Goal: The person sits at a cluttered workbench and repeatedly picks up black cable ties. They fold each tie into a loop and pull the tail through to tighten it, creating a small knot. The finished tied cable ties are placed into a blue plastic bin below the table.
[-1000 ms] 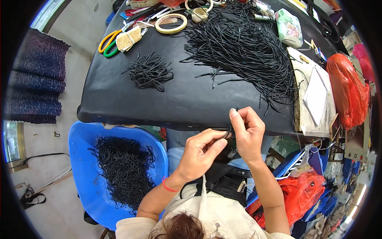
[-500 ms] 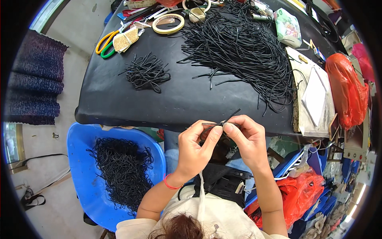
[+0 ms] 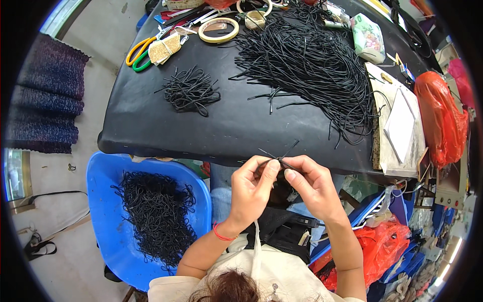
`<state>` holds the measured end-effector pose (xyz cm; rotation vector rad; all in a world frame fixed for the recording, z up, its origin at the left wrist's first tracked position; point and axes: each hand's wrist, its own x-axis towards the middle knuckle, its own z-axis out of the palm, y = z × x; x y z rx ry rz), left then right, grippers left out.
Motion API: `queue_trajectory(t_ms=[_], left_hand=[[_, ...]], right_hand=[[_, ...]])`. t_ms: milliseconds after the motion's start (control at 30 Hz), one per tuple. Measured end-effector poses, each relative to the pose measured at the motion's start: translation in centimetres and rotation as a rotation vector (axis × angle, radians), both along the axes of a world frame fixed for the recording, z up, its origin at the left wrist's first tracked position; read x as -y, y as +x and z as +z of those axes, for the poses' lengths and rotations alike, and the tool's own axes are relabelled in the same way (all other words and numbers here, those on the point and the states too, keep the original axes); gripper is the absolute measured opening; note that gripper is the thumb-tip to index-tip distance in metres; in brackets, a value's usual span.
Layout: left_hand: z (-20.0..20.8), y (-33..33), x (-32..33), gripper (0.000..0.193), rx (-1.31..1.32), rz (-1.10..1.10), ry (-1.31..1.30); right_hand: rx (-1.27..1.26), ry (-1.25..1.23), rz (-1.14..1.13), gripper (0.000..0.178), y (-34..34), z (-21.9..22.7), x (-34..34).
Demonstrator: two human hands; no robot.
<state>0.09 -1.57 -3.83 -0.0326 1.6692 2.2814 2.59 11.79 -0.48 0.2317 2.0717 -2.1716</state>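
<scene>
A thin black cord (image 3: pixel 291 148) is held between my two hands just off the table's front edge, crossing over itself, with two loose ends sticking up. My left hand (image 3: pixel 255 182) pinches it between thumb and forefinger. Close beside it, my right hand (image 3: pixel 313 185) is closed on the cord too, thumb near the crossing. The rest of the cord is mostly hidden by my fingers. On the black table (image 3: pixel 201 133) lie a small pile of looped black cords (image 3: pixel 190 91) and a large spread of straighter black cords (image 3: pixel 307 75).
At lower left stands a blue tub (image 3: pixel 108 221) holding a heap of knotted black cords (image 3: pixel 156 216). Scissors with yellow and green handles (image 3: pixel 140 54), a tape roll (image 3: pixel 218 30) and a flowered tissue pack (image 3: pixel 367 38) lie toward the back. Red plastic bags (image 3: pixel 440 121) hang at right.
Both hands have shifted slightly right and down with the view. A second cord end now shows upward at the left, so the two ends cross. The right thumb has moved a little down from the crossing.
</scene>
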Motion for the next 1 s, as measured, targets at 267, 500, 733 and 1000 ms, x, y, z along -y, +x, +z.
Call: queue_trajectory(t_ms=[267, 500, 733, 1000], left_hand=[[0.4, -1.3, -0.7, 0.02, 0.036, 0.045, 0.218], [1.5, -3.2, 1.8, 0.019, 0.156, -0.235, 0.255], [2.2, -3.0, 2.3, 0.018, 0.12, -0.422, 0.248], [2.4, -2.6, 2.5, 0.017, 0.239, -0.421, 0.239]], right_hand=[[0.116, -0.203, -0.182, 0.018, -0.2, -0.4, 0.9], [-0.102, 0.015, -0.358, 0.018, 0.4, 0.4, 1.0], [0.019, -0.165, -0.073, 0.015, -1.6, 1.3, 0.4], [-0.075, -0.096, -0.187, 0.024, -1.4, -0.2, 1.0]])
